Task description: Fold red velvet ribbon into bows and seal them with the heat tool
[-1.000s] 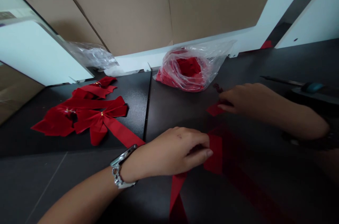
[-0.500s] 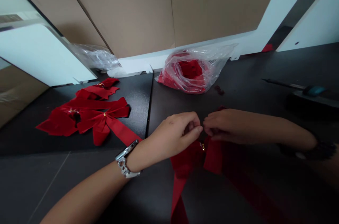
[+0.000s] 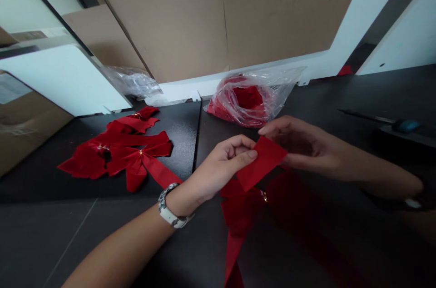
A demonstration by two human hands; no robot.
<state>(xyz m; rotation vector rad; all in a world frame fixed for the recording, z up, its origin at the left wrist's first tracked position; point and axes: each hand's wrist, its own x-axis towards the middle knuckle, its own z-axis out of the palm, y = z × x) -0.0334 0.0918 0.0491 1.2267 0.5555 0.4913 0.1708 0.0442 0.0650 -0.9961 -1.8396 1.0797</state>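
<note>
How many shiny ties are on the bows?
4: a back tie, a left tie and a right tie in the left pile; a fourth tie on the bow below the red square. Others may be hidden.

A flat piece of red ribbon [image 3: 263, 163] is pinched by the left hand [image 3: 227, 161], with the right hand [image 3: 308, 148] placed at its edge. Gold-tied red bows [image 3: 154, 145] are laid on the dark tabletop [image 3: 318, 99].
</note>
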